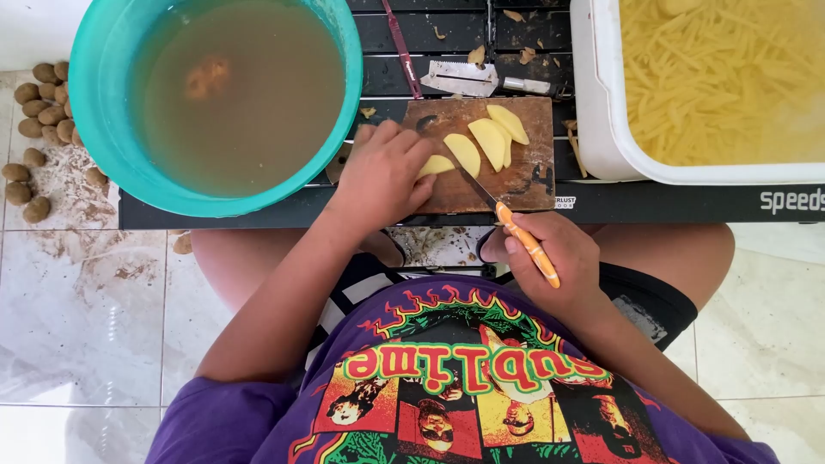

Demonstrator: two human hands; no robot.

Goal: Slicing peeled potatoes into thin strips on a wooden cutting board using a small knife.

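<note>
My left hand (pixel 382 172) presses down on a piece of peeled potato (pixel 436 165) at the left of a small wooden cutting board (pixel 524 185). In my right hand (pixel 554 258) is a knife with an orange handle (pixel 528 245); its blade (pixel 477 185) reaches up to the potato piece beside my left fingers. Several cut yellow potato slices (pixel 490 137) lie fanned across the board's middle and top.
A teal basin (pixel 90 112) of cloudy water stands left on the black rack. A white tub (pixel 601 129) of cut potato strips sits at the right. A peeler (pixel 468 79) lies behind the board. Unpeeled potatoes (pixel 43 112) lie on the tiled floor at far left.
</note>
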